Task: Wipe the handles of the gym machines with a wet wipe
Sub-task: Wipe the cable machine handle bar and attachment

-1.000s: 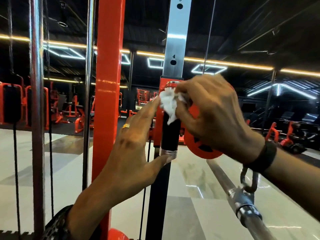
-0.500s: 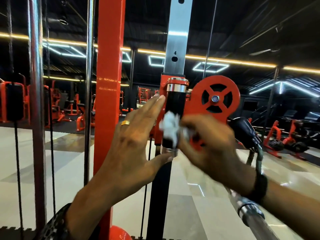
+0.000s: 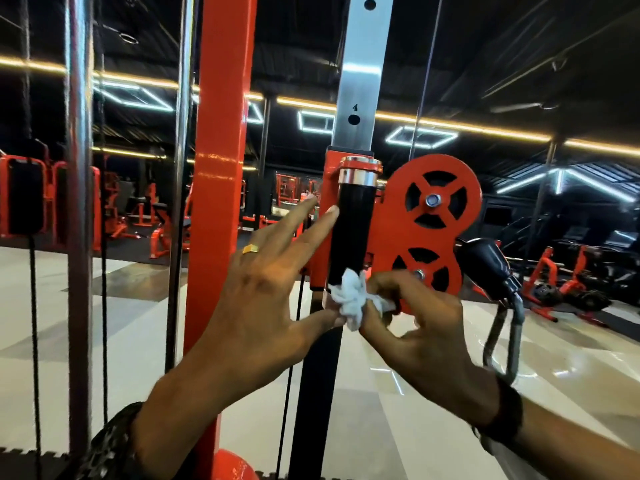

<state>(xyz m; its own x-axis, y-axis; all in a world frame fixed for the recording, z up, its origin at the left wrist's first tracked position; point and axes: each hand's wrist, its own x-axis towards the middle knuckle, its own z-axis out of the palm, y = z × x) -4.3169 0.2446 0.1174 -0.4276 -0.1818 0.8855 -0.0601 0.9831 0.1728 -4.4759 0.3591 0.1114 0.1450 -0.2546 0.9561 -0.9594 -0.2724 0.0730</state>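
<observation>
A short upright black handle (image 3: 351, 233) with chrome end caps is fixed to the red carriage of a cable machine. My right hand (image 3: 420, 336) pinches a crumpled white wet wipe (image 3: 349, 299) against the handle's lower end. My left hand (image 3: 266, 299) is spread with straight fingers just left of the handle; its index fingertip touches the black grip and its thumb tip lies under the lower chrome cap. A gold ring sits on one finger.
Two red pulley wheels (image 3: 433, 202) sit right of the handle, with a black cable stopper and steel carabiner (image 3: 505, 327) hanging below. A numbered steel upright (image 3: 356, 81) rises above; a red post (image 3: 221, 168) and chrome guide rods (image 3: 78, 202) stand left. Other red machines fill the background.
My right hand slid the wipe down the handle from its top cap to its lower end, uncovering the pulleys. My left hand stayed beside the handle.
</observation>
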